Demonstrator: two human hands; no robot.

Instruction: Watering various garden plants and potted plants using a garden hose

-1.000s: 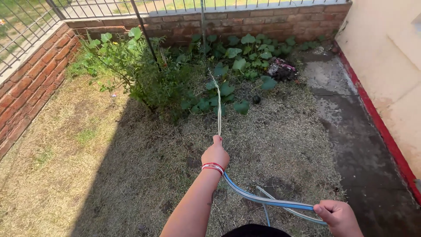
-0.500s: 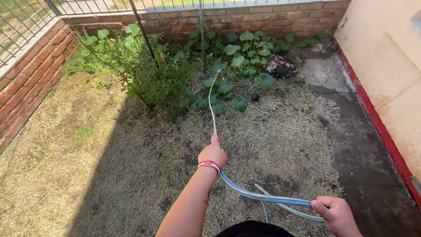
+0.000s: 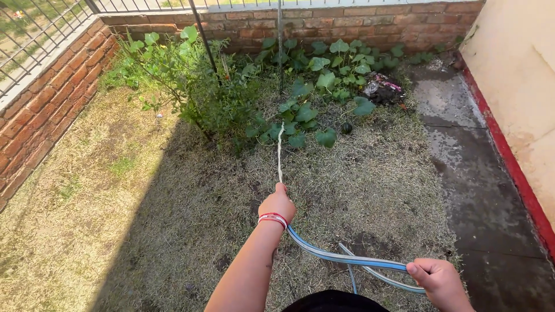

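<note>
On dry walled-in grass (image 3: 144, 231), both hands' fingers clench a blue hose (image 3: 347, 258).

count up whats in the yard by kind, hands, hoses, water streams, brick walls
hands: 2 (left hand grips the hose end, right hand grips it further back)
hose: 1, blue and clear
water stream: 1, aimed at the leafy plants
brick walls: 2 (back wall, left wall)
total: 6
</note>
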